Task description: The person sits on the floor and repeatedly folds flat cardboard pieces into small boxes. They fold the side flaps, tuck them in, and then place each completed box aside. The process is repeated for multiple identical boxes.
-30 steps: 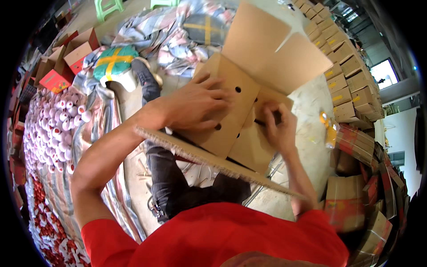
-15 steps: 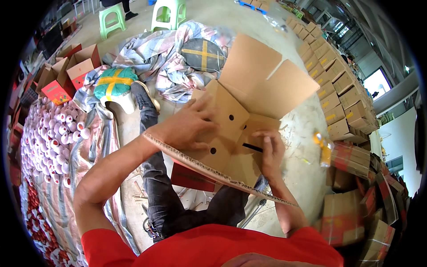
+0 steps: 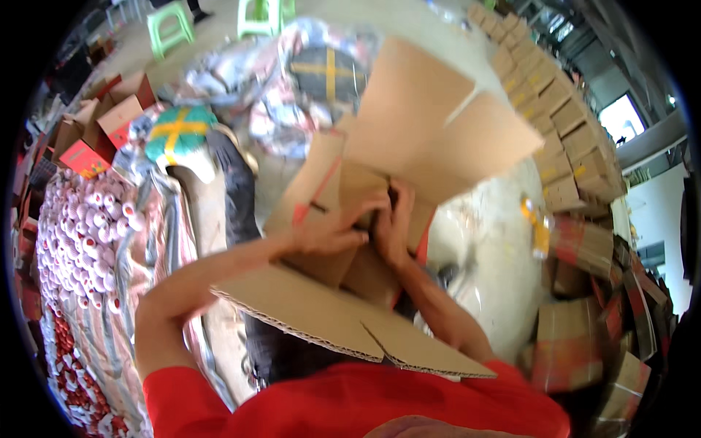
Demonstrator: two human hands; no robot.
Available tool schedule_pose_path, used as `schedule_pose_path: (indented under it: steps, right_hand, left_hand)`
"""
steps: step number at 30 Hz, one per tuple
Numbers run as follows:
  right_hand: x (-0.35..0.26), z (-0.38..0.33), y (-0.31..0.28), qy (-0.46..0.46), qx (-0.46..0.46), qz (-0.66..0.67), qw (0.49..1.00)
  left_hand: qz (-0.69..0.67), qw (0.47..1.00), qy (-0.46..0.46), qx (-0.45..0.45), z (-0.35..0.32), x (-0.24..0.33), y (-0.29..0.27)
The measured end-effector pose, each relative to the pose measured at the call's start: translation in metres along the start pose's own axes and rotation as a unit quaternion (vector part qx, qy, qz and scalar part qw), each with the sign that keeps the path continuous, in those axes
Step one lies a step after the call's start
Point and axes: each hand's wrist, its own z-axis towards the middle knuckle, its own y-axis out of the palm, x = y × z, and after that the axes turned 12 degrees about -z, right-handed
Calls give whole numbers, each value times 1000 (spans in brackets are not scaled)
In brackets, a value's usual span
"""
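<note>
A brown cardboard box stands before me over my lap, its flaps spread wide. One large flap rises at the far side, and a creased flap leans toward my chest. Both my hands reach down inside, close together at the middle. My left hand has its thumb apart from its bent fingers, and I see nothing in it. My right hand stretches its fingers upward against the inner panels, slightly blurred. Their fingertips meet near a dark gap between the panels; whether they touch each other is hard to see.
Netted round items lie heaped at the left on a striped sheet. Red boxes stand behind them, near a green-topped stool. Stacked cartons line the far right; flattened cartons lie nearer. A yellow tape dispenser is beside them.
Both hands have moved inward and together at the middle of the box. The box's inner panels have shifted, and its near flap now leans lower toward me. The view has shifted slightly.
</note>
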Motion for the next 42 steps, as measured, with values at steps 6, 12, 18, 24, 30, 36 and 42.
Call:
schedule_pose_path:
  steps: [6,12,18,24,30,36,42]
  right_hand:
    - [-15,3,-11,-25,-54,-185,981]
    - [-41,-6,-68,-106,-305,-251,913]
    - [-10,-36,-55,49,-11,-240,969]
    - [22,-47,-54,309,-174,96,930]
    - [-3,-35,-64,265,-223,-22,938]
    - [-51,-18,-104,25,28,-115,993]
    - [-41,12,-148,-275,26,-409,870]
  left_hand:
    - [-243,963,-86,73,1,1,-11]
    - [-270,940,-127,165,-16,12,-8]
    - [-104,941,-137,291,-44,38,-4]
    - [-425,856,99,278,-108,119,27]
    - [-36,935,24,353,-135,138,51]
    - [-19,917,-35,398,-106,155,47]
    - [-61,917,-88,385,-94,166,41]
